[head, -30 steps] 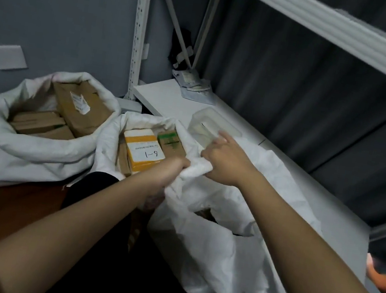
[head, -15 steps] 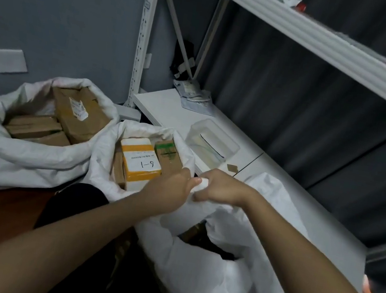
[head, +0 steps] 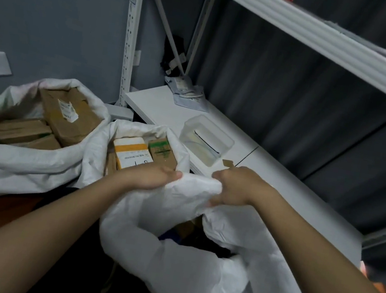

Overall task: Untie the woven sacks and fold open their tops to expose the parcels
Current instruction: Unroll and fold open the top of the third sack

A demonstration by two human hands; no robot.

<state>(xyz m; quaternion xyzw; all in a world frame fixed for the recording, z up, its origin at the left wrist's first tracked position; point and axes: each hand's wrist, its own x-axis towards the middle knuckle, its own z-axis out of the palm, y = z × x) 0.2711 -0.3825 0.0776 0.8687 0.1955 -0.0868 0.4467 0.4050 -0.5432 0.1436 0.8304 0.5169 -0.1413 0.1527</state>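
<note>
A white shelving unit [head: 296, 23] filled the far and right side of the scene, its lower shelf [head: 284, 177] running from far left to near right. Three white woven sacks stood in front of it on the floor. The far-left sack [head: 13, 162] sat with its top folded open, brown cardboard parcels [head: 69, 118] lying exposed inside. The middle sack [head: 98, 156], touching it on the right, was also open, showing a white-and-orange box [head: 130, 151] beside a brown box with a green label [head: 161, 152].

The nearest sack [head: 203, 276] stood upright at the near right, its mouth facing up and partly open, with dark contents dimly visible inside; what they were could not be told. Both forearms reached forward from the near edge, converging on the far rim of that sack. The left hand [head: 153, 177] was curled around a bunch of the rim fabric, knuckles up. The right hand [head: 239, 184] likewise gripped the gathered fabric just beside it, fingers tucked under the cloth, the stretch of rim between the two hands pulled taut.

On the lower shelf, just beyond the hands, sat a clear plastic container [head: 207, 139], and farther back lay a small grey packet [head: 188, 93].
</note>
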